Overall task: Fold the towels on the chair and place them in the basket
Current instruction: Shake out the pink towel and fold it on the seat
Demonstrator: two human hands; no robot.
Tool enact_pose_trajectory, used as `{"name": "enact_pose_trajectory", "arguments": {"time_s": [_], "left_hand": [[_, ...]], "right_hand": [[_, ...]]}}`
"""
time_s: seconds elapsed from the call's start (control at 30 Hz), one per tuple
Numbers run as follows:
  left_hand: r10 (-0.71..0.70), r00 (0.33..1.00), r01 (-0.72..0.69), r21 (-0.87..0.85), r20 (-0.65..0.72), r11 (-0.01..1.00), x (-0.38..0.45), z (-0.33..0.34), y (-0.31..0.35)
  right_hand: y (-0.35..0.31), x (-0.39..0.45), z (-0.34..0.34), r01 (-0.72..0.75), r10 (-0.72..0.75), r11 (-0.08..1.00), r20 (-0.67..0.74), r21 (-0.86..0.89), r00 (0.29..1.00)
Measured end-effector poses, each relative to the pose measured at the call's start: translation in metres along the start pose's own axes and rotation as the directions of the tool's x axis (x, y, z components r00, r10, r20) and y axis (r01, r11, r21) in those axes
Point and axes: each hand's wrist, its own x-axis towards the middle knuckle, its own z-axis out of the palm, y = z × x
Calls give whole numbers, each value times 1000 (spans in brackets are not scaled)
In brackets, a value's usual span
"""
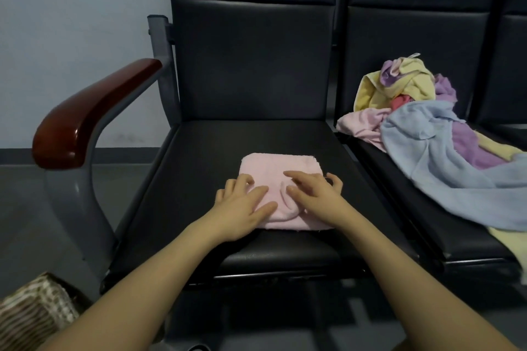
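Two hands lie on a folded pink towel (278, 171) that sits flat on the black seat (199, 151), toward its front edge and near the middle of the view. The left hand (242, 208) rests palm down over the towel's 8 o'clock corner, its fingers (263, 194) fairly straight and a little spread, lying on the cloth and pointing toward 1 o'clock; they grip nothing. The right hand (316, 194) lies over the towel's 4 o'clock side, its fingers (293, 177) reaching toward 10 o'clock across the cloth. Those on the far side of it curl down at the towel's 3 o'clock edge; whether they pinch the cloth I cannot tell. Between the two hands the towel bunches into a soft ridge at its near edge. Its far half, toward 12 o'clock, lies bare and smooth beyond the fingertips.

At 3 o'clock, on the next seat (413, 222), a loose pile (413, 111) of unfolded towels in yellow, purple, pink and blue lies well apart from the hands, with the blue towel (445, 165) spread over the seat toward the right edge of the view. At 9 o'clock a red-brown armrest (94, 111) stands beside the seat. At 7 o'clock, low on the floor, part of a woven basket (31, 313) shows at the corner.
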Motion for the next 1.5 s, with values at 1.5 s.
{"name": "enact_pose_trajectory", "arguments": {"time_s": [1.5], "left_hand": [[36,934,-172,-360,-354,917,-23,-22,-18]], "right_hand": [[16,-50,-28,85,-11,954,-247,289,969]]}}
